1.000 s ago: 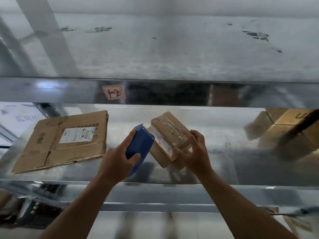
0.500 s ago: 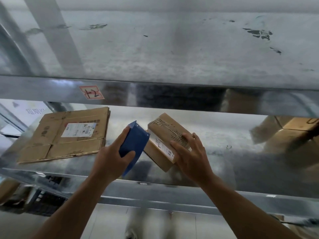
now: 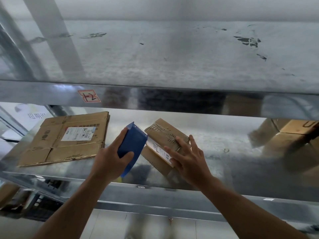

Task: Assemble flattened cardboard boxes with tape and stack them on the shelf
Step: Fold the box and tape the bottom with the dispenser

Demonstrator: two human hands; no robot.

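Cardboard box (image 3: 164,140) propped at a tilt on the steel shelf

Nearest the camera, two bare forearms reach over the front rail (image 3: 155,195) of a galvanised shelf. The left hand (image 3: 110,159) is wrapped around a blue tape dispenser (image 3: 132,145), thumb across its side, with the tool's upper edge against the left edge of the small box. The right hand (image 3: 188,157) lies on the box with its fingers spread and nearly straight, pressing rather than clasping. The box sits mid-shelf between the hands, tipped onto a lower edge, a white label on its near face and torn tape along its top.

The shelf deck (image 3: 224,140) is shiny, scuffed metal. To the left lies a stack of flattened cardboard (image 3: 69,138) with a shipping label; at the far right stand assembled boxes (image 3: 293,135), blurred. Above runs a reflective beam (image 3: 172,100) with a red-edged sticker (image 3: 89,96), and beyond it the dull, stained deck of the upper shelf (image 3: 155,57).

A second ago the right fingers curled over the box's far edge; now they lie flatter. The box keeps nearly the same spot.
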